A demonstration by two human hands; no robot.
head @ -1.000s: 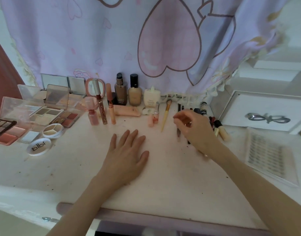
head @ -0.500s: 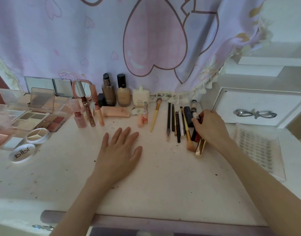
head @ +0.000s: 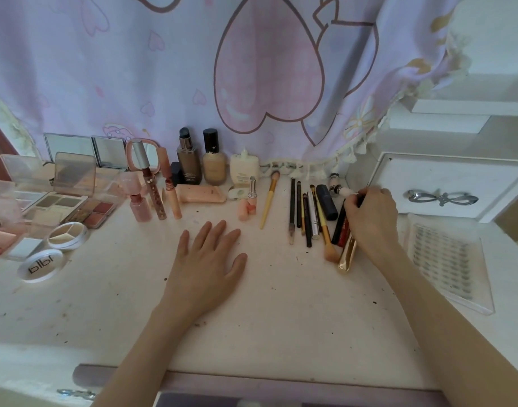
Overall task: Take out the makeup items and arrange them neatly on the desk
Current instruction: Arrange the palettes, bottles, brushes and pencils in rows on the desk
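Since the earlier frames the right hand [head: 370,220] has travelled from the middle of the row of slim pencils to its right-hand end; the left hand [head: 206,264] has stayed flat on the desk. The right hand's fingers are curled and pinch a small dark item whose kind cannot be told, at the far end of the cluster of dark and red tubes [head: 341,227]. A shiny gold tube [head: 348,255] lies just beside that wrist, its near end pointing toward the person. To its left lie a peach-bristled brush with a yellow handle [head: 325,230], then the black pencils [head: 292,207], parallel to one another. A second yellow-handled brush [head: 269,202] lies alone between the pencils and the left hand. The left hand rests palm down, fingers straight and spread, holding nothing, well apart from all items. Along the back edge of the white, speckled desk [head: 281,304] stand two glass foundation bottles with black caps [head: 202,163].
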